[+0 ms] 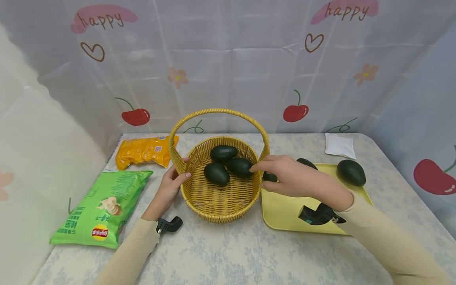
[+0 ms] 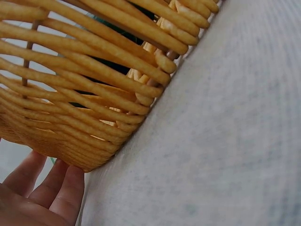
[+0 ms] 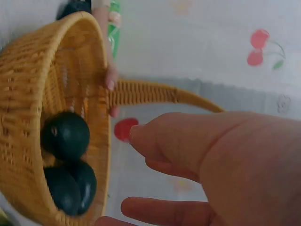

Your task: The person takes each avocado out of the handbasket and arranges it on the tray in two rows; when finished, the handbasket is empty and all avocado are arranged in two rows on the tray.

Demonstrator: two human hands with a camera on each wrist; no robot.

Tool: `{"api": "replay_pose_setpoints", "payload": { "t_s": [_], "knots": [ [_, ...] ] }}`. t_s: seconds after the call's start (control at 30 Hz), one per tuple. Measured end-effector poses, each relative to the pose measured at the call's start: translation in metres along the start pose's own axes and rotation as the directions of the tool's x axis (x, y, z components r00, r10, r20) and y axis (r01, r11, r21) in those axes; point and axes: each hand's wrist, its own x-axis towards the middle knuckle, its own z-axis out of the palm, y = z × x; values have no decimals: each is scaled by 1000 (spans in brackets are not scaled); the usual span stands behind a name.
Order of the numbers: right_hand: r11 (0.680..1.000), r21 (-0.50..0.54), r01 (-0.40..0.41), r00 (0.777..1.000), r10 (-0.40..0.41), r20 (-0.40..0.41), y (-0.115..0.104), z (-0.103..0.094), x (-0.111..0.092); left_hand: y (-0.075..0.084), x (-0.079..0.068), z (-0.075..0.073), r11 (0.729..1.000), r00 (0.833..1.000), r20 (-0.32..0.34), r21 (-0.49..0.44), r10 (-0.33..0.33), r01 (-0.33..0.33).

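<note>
A yellow wicker basket (image 1: 219, 217) with a tall arched handle stands in the middle of the table. Inside it lie three dark green avocados (image 1: 216, 174). My left hand (image 1: 169, 189) grips the basket's left side where the handle joins, thumb over the rim; its fingers (image 2: 68, 193) show against the outer weave in the left wrist view. Over the right rim is my right hand (image 1: 285, 174), fingers spread apart with nothing between them in the right wrist view. Beneath and beside it, a yellow tray (image 1: 285, 221) bears more avocados (image 1: 350, 173), partly hidden by the hand.
To the left lies a green chip bag (image 1: 103, 209), with an orange packet (image 1: 144, 152) behind it. A small white packet (image 1: 339, 145) is at the back right. Patterned curtain (image 1: 228, 71) hangs behind the table, which has a floral cloth (image 1: 221, 257).
</note>
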Motion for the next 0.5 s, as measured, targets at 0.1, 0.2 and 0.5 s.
{"api": "replay_pose_setpoints", "payload": {
  "t_s": [0.1,0.2,0.5],
  "knots": [
    [1000,-3,15,999,-15,50,-9,6,16,0,0,0,1000,1000,3,-6,0,0],
    [1000,-24,6,995,-3,101,-16,12,35,0,0,0,1000,1000,9,-6,4,-4],
    [990,-124,-68,965,97,242,-13,27,92,1,-1,0,1000,1000,14,3,-3,3]
  ]
}}
